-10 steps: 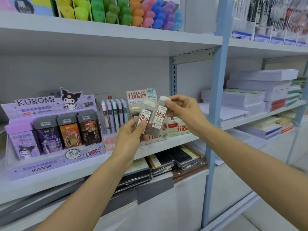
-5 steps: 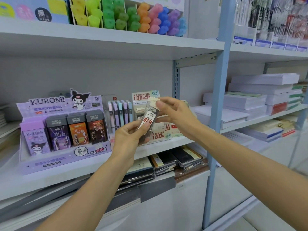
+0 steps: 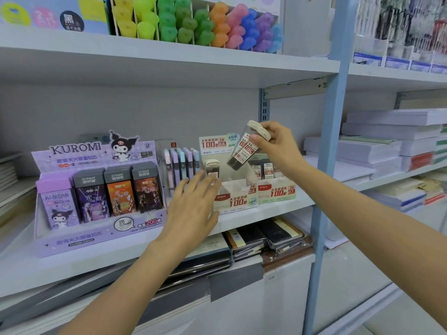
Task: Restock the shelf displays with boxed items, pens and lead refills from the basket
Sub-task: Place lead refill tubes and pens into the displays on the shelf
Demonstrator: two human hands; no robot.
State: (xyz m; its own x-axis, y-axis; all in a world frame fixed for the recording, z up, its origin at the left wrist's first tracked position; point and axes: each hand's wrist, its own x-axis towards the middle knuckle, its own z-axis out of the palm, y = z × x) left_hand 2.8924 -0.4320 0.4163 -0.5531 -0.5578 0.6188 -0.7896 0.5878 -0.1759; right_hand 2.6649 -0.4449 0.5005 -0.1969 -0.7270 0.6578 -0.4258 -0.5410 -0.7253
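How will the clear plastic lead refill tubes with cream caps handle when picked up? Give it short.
Probably light: the right hand pinches two clear plastic lead refill tubes at their cream caps alone. Likely stiff, since they hang tilted without bending. Smooth, narrow walls suggest they could slip or tip when stood in the white cardboard display.

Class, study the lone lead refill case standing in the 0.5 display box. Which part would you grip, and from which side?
Probably its cream cap, pinched from above. The lead refill case stands upright with its lower body sunk in the display box, and the pens crowd its left side, so only the top looks free.
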